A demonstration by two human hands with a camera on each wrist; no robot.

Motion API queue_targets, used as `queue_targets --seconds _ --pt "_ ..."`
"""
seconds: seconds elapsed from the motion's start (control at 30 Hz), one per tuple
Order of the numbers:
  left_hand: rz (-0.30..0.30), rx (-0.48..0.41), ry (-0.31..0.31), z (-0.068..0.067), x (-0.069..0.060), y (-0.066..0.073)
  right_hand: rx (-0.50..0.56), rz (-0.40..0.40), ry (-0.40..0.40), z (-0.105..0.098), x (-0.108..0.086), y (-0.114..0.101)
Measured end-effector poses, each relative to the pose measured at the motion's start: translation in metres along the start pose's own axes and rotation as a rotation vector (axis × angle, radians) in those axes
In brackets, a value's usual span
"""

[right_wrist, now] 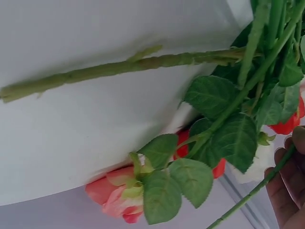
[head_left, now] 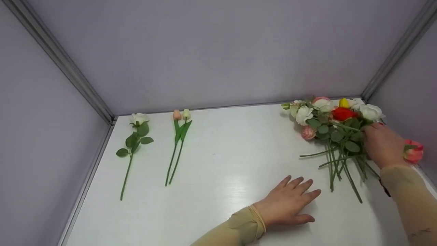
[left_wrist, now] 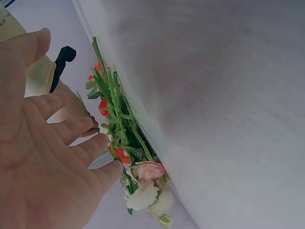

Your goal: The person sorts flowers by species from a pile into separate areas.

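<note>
A heap of artificial flowers [head_left: 338, 126] lies at the right of the table, with white, red, yellow and pink blooms and its bare stems toward the front. At its right side my right hand [head_left: 382, 143] reaches in. In the right wrist view, a thin green flower stem [right_wrist: 250, 194] runs between thumb and fingers, which pinch it; its bloom cannot be made out. A coral-pink rose [right_wrist: 116, 191] with green leaves sticks out past the table edge by the right wrist. My left hand [head_left: 286, 201] is spread palm down low over the table, left of the stems, holding nothing.
One white rose [head_left: 139, 119] lies lengthwise at the table's left. Beside it are a peach tulip [head_left: 177, 115] and a cream tulip [head_left: 186, 114], their leaves touching. Grey-lilac panels [head_left: 218, 51] enclose the white table [head_left: 222, 153] at the back and both sides.
</note>
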State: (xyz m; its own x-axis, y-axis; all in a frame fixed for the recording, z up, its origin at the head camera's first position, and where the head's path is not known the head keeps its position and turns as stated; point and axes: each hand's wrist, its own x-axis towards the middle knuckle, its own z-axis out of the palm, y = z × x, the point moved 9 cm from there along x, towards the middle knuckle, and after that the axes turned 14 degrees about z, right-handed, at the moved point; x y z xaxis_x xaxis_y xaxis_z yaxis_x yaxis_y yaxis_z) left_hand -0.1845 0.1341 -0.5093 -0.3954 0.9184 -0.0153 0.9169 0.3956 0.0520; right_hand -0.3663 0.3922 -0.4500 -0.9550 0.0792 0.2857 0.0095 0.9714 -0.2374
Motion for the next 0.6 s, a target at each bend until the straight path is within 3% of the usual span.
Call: queue_targets --seconds 0.23,0.33,0.4,0.47,0.53,0.6 --pt "-0.025 -0.083 0.053 -0.003 -0.005 -0.011 0.053 -0.126 0.149 -0.008 -0.010 -0.035" --pt "-0.119 -0.219 0.155 -0.007 -0.010 -0.028 0.067 -0.160 0.123 -0.007 -0.018 -0.061" --pt "-0.238 -0.422 0.276 -0.009 -0.018 -0.046 0.090 -0.161 0.060 -0.003 -0.025 -0.080" --pt "-0.367 -0.689 0.442 -0.008 -0.029 -0.069 0.132 -0.148 -0.026 0.005 -0.035 -0.101" --pt "-0.475 -0.966 0.626 -0.004 -0.043 -0.090 0.214 -0.107 -0.150 0.017 -0.046 -0.121" --pt "-0.542 -1.188 0.779 0.001 -0.055 -0.108 0.339 -0.036 -0.300 0.032 -0.059 -0.140"
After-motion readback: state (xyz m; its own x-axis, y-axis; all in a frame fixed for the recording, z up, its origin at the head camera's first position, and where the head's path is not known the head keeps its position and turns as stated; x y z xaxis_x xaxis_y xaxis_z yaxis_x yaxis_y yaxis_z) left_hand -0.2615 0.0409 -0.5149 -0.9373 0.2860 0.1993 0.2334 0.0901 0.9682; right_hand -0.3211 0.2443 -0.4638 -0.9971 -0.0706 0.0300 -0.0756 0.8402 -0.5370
